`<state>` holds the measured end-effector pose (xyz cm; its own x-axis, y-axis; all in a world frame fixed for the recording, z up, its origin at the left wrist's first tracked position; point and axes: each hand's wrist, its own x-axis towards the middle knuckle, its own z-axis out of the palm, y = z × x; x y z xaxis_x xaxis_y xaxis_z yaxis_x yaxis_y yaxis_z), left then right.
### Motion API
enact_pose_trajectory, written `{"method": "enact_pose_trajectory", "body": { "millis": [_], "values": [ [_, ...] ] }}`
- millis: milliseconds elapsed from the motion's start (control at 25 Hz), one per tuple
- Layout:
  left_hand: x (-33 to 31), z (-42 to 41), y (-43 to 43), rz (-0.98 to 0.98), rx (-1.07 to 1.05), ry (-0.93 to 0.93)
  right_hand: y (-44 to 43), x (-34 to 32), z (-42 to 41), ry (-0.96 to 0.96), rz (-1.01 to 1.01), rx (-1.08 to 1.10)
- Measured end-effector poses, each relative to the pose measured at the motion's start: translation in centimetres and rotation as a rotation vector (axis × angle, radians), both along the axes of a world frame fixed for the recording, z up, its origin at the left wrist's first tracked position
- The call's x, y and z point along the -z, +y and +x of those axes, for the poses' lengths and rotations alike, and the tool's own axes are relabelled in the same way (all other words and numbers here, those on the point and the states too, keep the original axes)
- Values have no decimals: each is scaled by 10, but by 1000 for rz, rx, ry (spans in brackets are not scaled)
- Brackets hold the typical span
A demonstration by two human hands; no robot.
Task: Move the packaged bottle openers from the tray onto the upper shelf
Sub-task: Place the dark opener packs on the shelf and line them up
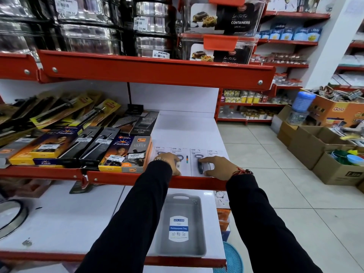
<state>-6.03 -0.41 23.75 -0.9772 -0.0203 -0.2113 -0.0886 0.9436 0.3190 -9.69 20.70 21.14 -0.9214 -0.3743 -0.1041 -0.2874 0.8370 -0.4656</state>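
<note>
Several packaged bottle openers point(194, 161) on white cards lie side by side at the front right of the upper white shelf point(185, 127). My left hand point(169, 161) rests flat on the left cards, fingers bent over one opener. My right hand point(214, 167) presses on the right cards, fingers spread, just right of a dark-handled opener point(200, 164). On the lower shelf, between my forearms, sits a grey multipurpose tray point(182, 205) with only a label inside it.
Boxed lighters point(126, 152) and graters point(141, 121) crowd the upper shelf left of the cards. A red shelf lip point(157, 180) runs under my wrists. Steel tins and containers fill the shelf above. Cardboard boxes point(319, 150) stand on the tiled floor at right.
</note>
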Motion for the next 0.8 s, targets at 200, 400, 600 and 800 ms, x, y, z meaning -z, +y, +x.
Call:
{"method": "enact_pose_trajectory", "body": {
  "millis": [200, 400, 600, 800],
  "values": [
    [-2, 1, 1, 16, 1, -2, 0, 1, 0, 20, 2, -34],
    [-4, 2, 1, 37, -11, -13, -2, 3, -1, 15, 14, -20],
    [-2, 4, 3, 43, -45, 0, -4, 3, -1, 36, 31, -5],
    [-4, 4, 5, 41, -50, -3, -4, 3, 1, 52, 48, -18]
  ]
}}
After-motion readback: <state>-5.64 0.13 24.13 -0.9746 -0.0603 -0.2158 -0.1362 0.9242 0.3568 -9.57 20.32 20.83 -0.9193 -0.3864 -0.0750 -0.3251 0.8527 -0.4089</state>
